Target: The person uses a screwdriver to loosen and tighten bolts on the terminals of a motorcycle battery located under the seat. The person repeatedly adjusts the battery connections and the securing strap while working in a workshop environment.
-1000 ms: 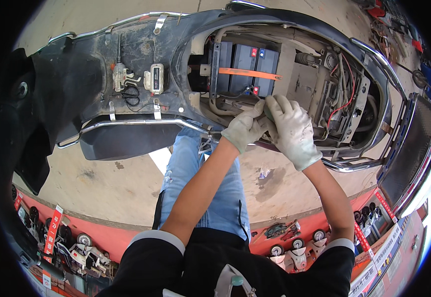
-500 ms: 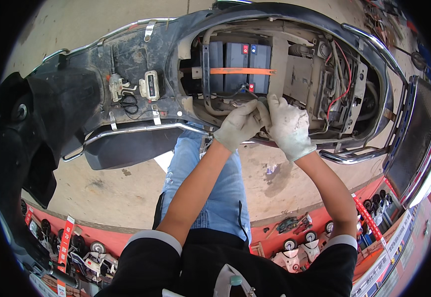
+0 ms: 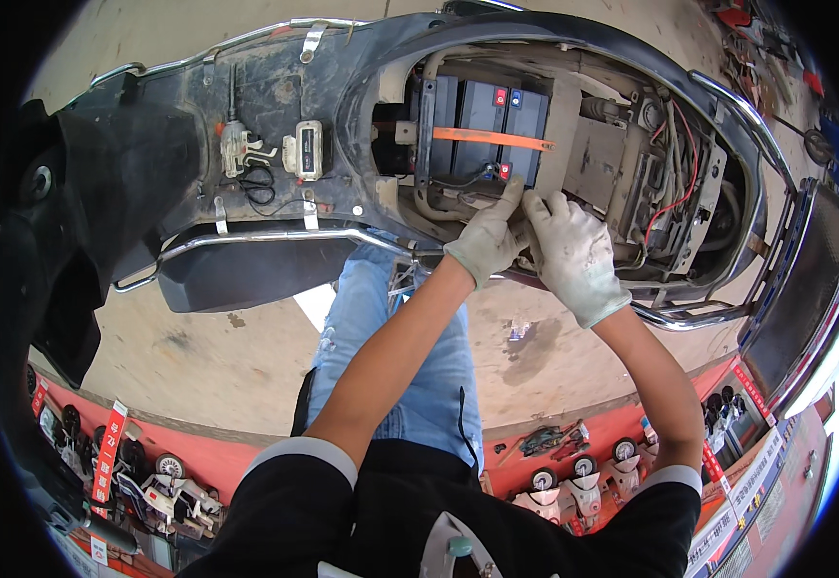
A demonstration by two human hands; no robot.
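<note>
Scooter (image 3: 352, 87) opened up, batteries (image 3: 481, 111) showing
Left hand (image 3: 489, 239) and right hand (image 3: 576, 258), both gloved, are crowded together at the bay's (image 3: 562, 104) near side, fingers (image 3: 507, 204) curled, but can't tell if they're grasping anything. The batteries sit just past the fingers, orange strap (image 3: 492, 138) across them; power tool's (image 3: 234, 149) on the footboard (image 3: 164, 125).

A vehicle repair workshop, or a shop's service bay, is given away at once! The scooter (image 3: 354, 135) is laid open, and dark batteries (image 3: 480, 111) are seen exposed in its body under an orange strap (image 3: 492, 140). On the scooter's footboard a power tool (image 3: 236, 151) is parked, a white-cased unit (image 3: 308, 151) set beside it. Beneath the scooter, stained concrete (image 3: 198, 376) is shown; on its near side a red strip (image 3: 207, 448) is lined with small wheeled machines (image 3: 542, 506). Past its far rear corner, jumbled parts (image 3: 764, 60) are strewn.
</note>
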